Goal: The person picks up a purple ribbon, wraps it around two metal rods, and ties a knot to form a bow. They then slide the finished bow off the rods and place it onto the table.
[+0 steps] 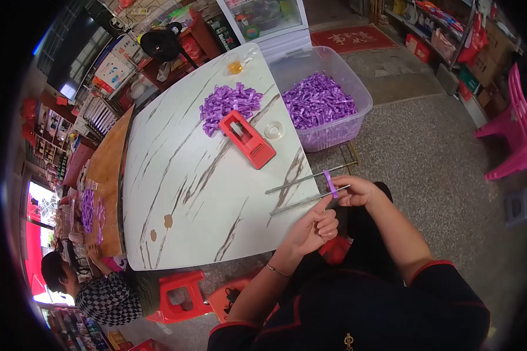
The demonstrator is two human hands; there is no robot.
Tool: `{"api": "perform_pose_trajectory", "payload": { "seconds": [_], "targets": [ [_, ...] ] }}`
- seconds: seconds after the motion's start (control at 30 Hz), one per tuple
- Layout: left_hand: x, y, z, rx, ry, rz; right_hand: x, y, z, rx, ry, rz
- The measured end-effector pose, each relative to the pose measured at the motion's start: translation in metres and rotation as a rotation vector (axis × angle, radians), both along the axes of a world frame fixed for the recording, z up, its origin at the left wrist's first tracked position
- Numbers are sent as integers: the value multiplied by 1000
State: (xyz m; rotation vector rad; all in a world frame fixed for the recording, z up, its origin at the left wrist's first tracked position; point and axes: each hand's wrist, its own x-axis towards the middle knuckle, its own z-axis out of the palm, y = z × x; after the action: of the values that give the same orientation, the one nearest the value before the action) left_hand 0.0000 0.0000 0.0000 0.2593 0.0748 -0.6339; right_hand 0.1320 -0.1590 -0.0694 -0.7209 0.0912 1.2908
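Two thin metal rods (295,183) stick out over the table's right edge, side by side. A purple ribbon strip (331,183) spans both of them. My right hand (355,191) is closed at the strip's right side, thumb and fingers pinching it by the nearer rod. My left hand (315,229) is just below that rod. Its index finger stretches up to the strip's lower end, while the other fingers curl loosely with nothing visible in them. On the table lie a heap of purple ribbon pieces (231,104), a red tape dispenser (257,153) and a clear tape roll (274,130).
A clear plastic tub (357,114) full of purple pieces stands beyond the marble-patterned table (175,169). A cup of yellow liquid (235,67) sits at the far end. Red stools (181,298) are below; another person (108,298) sits at a wooden table (108,164) on the left.
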Motion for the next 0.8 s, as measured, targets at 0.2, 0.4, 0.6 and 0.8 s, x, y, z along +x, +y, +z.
{"api": "perform_pose_trajectory", "payload": {
  "seconds": [0.2, 0.4, 0.6, 0.8],
  "targets": [
    [0, 3, 2, 18, -10, 23, -6, 22, -28, 271, 72, -44],
    [1, 1, 3, 35, -7, 17, -9, 33, -30, 111, -13, -121],
    [-8, 0, 17, 88, 47, 68, -8, 8, 38, -68, -174, -53],
    [-41, -1, 134, 1116, -898, 63, -9, 3, 51, -255, -310, -13]
  ]
}}
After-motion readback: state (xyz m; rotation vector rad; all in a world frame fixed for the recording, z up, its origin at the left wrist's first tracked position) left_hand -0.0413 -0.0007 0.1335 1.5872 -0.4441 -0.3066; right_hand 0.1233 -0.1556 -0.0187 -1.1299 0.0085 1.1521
